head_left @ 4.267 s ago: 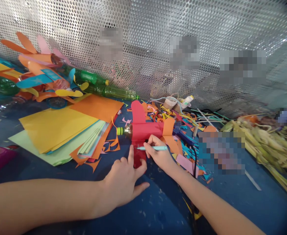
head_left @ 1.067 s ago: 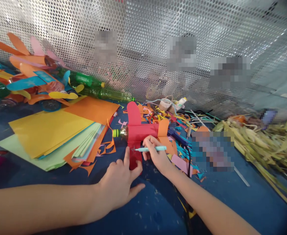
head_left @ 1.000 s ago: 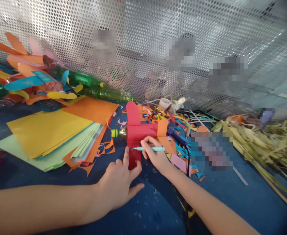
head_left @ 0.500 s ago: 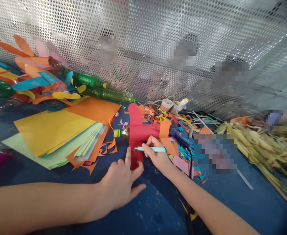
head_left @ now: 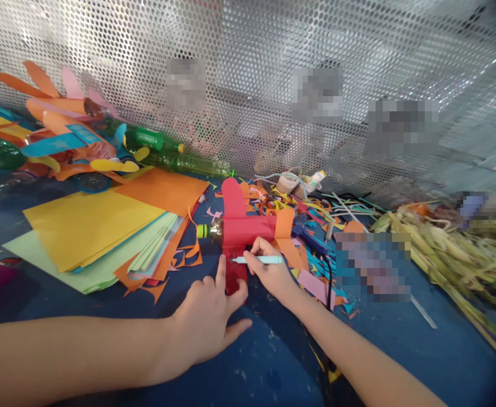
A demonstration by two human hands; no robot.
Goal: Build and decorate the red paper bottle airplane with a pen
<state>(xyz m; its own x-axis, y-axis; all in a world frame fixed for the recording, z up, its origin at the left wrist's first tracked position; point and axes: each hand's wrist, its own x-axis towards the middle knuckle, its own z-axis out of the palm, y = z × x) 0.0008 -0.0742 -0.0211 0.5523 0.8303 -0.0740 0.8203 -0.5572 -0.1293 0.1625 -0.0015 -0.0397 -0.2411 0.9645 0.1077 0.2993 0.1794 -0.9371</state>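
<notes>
Red-wrapped bottle (head_left: pixel 252 229): on side, mid blue tabletop (head_left: pixel 256 362), just beyond both hands; yellow-green cap (head_left: pixel 203 231) on, pointing L. Neck see-through; contents under wrap hidden, can't tell. Green bottles (head_left: pixel 152 138) on sides nr back, capped; fill lvl can't tell. L hand (head_left: pixel 208 314): fingers spread wide, over near wing (head_left: pixel 234 277), index at its edge. R hand (head_left: pixel 271 272): pinching light-blue pen (head_left: pixel 269 260), tip at same wing, just beside L index; can't tell if touching. Edges: perforated screen (head_left: pixel 252 51) along back; paper stack (head_left: pixel 91 220) to L; paper scraps (head_left: pixel 316 285) behind + R. Room: tabletop showing betw. forearms, also R of R forearm. Qty: 1 pen, 2 red wings incl. far wing (head_left: pixel 233 198), 2 orange tail fins (head_left: pixel 284 222), 2 green bottles by screen.
</notes>
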